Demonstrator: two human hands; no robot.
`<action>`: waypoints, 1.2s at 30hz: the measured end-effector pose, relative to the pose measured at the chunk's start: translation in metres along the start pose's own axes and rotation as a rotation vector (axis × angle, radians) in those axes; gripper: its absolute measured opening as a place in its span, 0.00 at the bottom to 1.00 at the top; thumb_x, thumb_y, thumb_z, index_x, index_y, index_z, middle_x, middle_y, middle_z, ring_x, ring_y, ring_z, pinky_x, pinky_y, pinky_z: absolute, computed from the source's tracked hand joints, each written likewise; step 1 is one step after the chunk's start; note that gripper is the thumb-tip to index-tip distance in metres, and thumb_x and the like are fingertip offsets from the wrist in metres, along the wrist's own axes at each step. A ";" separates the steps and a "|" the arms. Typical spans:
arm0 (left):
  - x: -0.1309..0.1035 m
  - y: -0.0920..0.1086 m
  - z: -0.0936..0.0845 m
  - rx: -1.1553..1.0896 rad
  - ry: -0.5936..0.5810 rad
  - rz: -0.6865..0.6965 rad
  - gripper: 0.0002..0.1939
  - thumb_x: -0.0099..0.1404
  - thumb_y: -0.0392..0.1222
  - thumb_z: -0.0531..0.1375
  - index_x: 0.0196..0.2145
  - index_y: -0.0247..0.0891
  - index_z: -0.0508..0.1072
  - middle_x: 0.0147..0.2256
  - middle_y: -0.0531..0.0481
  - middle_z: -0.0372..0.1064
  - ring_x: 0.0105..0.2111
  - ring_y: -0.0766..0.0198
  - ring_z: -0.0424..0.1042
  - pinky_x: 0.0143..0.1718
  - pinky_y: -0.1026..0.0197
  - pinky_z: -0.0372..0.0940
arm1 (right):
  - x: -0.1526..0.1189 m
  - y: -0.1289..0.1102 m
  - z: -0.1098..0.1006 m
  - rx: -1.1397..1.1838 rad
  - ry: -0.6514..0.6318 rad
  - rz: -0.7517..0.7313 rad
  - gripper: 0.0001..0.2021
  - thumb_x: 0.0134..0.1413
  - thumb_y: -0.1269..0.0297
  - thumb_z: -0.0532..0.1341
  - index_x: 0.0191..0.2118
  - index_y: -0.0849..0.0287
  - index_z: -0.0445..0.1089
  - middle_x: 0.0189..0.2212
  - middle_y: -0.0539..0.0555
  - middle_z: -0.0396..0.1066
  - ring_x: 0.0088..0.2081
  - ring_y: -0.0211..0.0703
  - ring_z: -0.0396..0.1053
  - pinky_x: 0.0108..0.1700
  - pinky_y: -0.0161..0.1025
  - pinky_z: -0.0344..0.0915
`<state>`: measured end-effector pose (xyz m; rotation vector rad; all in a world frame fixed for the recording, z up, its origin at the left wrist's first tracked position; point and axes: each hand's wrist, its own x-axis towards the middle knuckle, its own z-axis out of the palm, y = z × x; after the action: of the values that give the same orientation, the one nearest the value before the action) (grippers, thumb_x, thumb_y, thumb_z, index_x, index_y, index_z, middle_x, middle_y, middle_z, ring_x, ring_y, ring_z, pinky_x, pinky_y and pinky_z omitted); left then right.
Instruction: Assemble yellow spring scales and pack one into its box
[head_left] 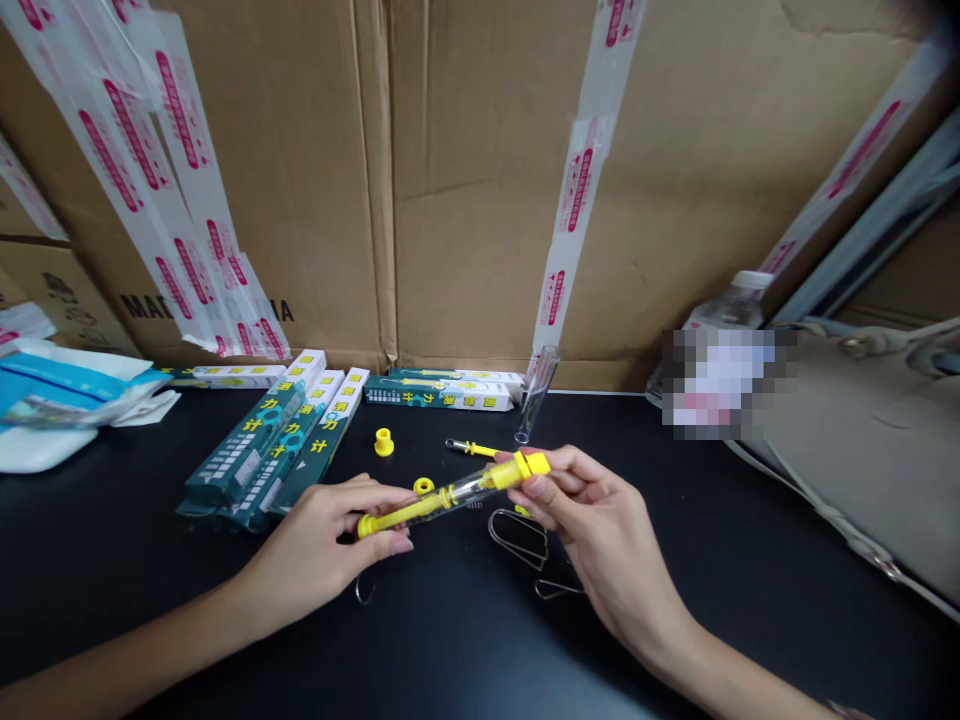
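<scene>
A clear tube with yellow parts inside (450,496) is held between both hands, its right end raised. My left hand (337,535) is closed round the lower end, by a yellow cap; a metal hook (364,592) shows below it. My right hand (592,520) pinches the yellow cap at the upper end. Behind the tube lie a yellow ring (424,486), a yellow plug (384,442) and a yellow rod with a spring (472,448). Bent metal wires (517,540) lie beside my right hand, partly hidden by it.
Green and white boxes (255,450) lie at the left, others (439,392) at the back. An empty clear tube (537,395) stands tilted near the cardboard (480,200). A bottle (739,300) and a grey bag (862,440) are at the right, blue packets (90,395) far left.
</scene>
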<state>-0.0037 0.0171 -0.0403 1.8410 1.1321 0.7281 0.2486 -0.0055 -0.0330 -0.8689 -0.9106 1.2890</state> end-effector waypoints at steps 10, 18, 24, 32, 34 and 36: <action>0.000 -0.001 0.001 -0.012 -0.014 -0.008 0.18 0.61 0.46 0.66 0.48 0.42 0.81 0.38 0.47 0.76 0.41 0.53 0.78 0.46 0.52 0.74 | 0.003 0.002 0.000 0.056 0.020 0.038 0.15 0.45 0.65 0.77 0.41 0.54 0.78 0.32 0.49 0.81 0.35 0.38 0.79 0.42 0.31 0.78; 0.000 -0.001 0.000 0.001 -0.009 0.001 0.17 0.61 0.46 0.65 0.47 0.42 0.81 0.38 0.47 0.76 0.42 0.52 0.77 0.47 0.52 0.74 | 0.002 0.001 -0.001 -0.013 -0.002 0.014 0.13 0.45 0.62 0.77 0.38 0.56 0.81 0.38 0.53 0.82 0.38 0.42 0.79 0.42 0.33 0.78; 0.000 0.000 0.001 -0.010 -0.014 -0.011 0.17 0.61 0.46 0.66 0.48 0.41 0.81 0.38 0.47 0.76 0.42 0.51 0.77 0.46 0.52 0.75 | 0.001 0.002 -0.001 0.032 0.018 0.004 0.13 0.44 0.64 0.77 0.23 0.59 0.73 0.29 0.51 0.80 0.32 0.36 0.79 0.37 0.25 0.76; 0.001 0.000 0.001 0.002 -0.002 0.000 0.17 0.61 0.46 0.66 0.48 0.42 0.81 0.38 0.47 0.77 0.42 0.52 0.77 0.47 0.53 0.74 | 0.002 0.001 0.000 0.070 0.021 0.045 0.19 0.45 0.65 0.77 0.45 0.53 0.77 0.32 0.49 0.81 0.37 0.39 0.80 0.44 0.33 0.78; 0.001 0.001 0.001 -0.005 -0.004 -0.007 0.17 0.61 0.45 0.65 0.48 0.43 0.81 0.38 0.47 0.77 0.41 0.53 0.78 0.46 0.53 0.74 | 0.001 0.001 -0.001 0.040 0.003 0.039 0.19 0.46 0.64 0.76 0.46 0.53 0.79 0.35 0.50 0.81 0.38 0.40 0.79 0.44 0.33 0.78; 0.001 0.001 0.000 -0.004 -0.011 -0.011 0.17 0.61 0.46 0.65 0.48 0.43 0.81 0.38 0.48 0.76 0.41 0.53 0.78 0.46 0.53 0.75 | 0.001 0.000 -0.001 0.014 -0.003 0.028 0.15 0.45 0.62 0.76 0.41 0.55 0.81 0.37 0.51 0.82 0.39 0.41 0.79 0.43 0.32 0.78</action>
<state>-0.0025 0.0175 -0.0396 1.8319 1.1322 0.7133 0.2493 -0.0046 -0.0336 -0.8720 -0.8938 1.3192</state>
